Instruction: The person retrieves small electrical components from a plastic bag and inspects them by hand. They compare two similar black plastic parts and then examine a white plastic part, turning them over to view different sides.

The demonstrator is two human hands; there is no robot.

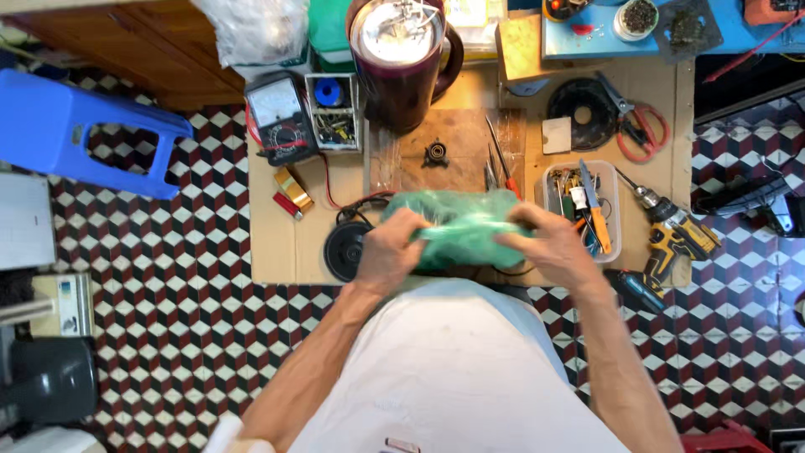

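Note:
Both of my hands grip a crumpled green plastic bag (pixel 461 225) held over the cardboard work mat (pixel 277 243). My left hand (pixel 387 250) pinches its left end, and my right hand (pixel 547 242) pinches its right end. What the bag holds is hidden. Partly under the bag lies a round black base (pixel 344 250) with a dark cord. A dark maroon electric kettle (pixel 401 59) with a shiny inside stands beyond the bag, on a wooden board (pixel 457 138).
A multimeter (pixel 279 117) and a small parts box (pixel 333 113) sit at the mat's far left. A clear tool tray (pixel 579 205), a yellow cordless drill (pixel 671 231), red-handled scissors (pixel 641 130) and a black disc (pixel 583 109) lie right. A blue stool (pixel 80 130) stands left on the tiled floor.

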